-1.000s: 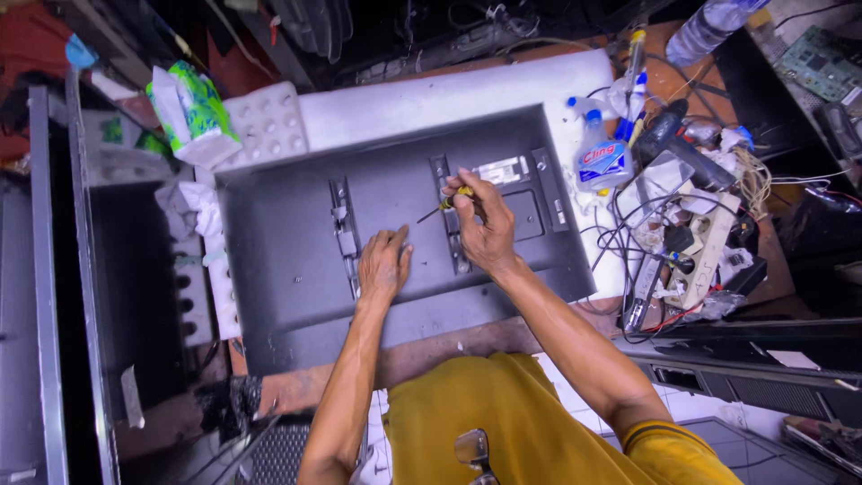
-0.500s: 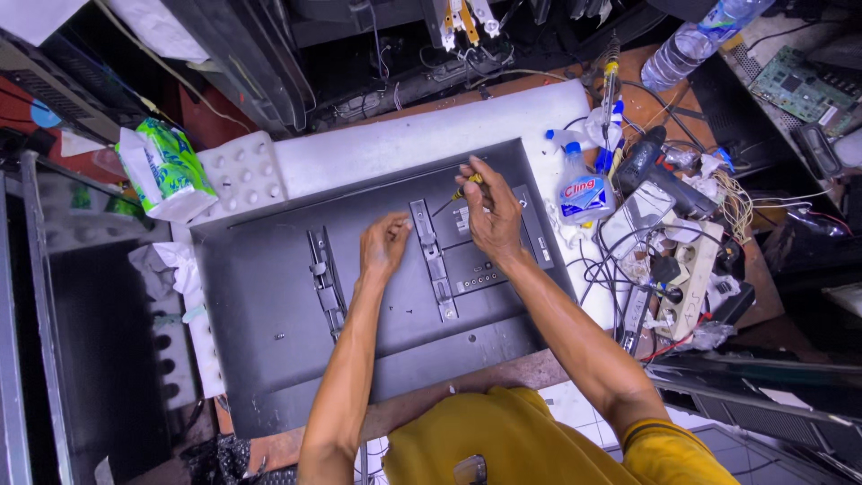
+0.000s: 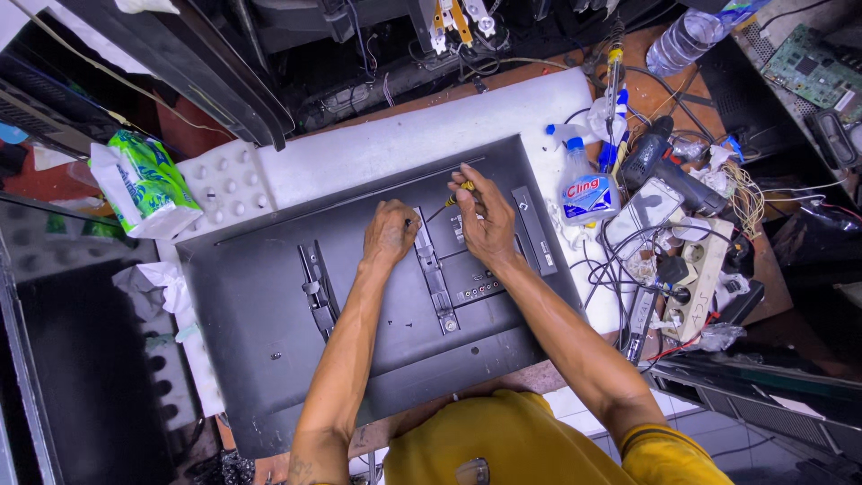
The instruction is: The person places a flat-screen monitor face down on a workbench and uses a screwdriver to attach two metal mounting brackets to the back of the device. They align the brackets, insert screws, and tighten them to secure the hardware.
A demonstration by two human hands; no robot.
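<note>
Right hand (image 3: 485, 224) closed around yellow-handled screwdriver (image 3: 458, 191), tip near upper back of face-down television (image 3: 269, 296) on table (image 3: 359, 153); left hand (image 3: 391, 235) curled, pressing panel beside bracket (image 3: 433, 274); back cover and 2 brackets still attached.

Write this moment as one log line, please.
right hand: holds screwdriver | left hand: rests on TV back | spray bottle: beside TV, upright
</note>
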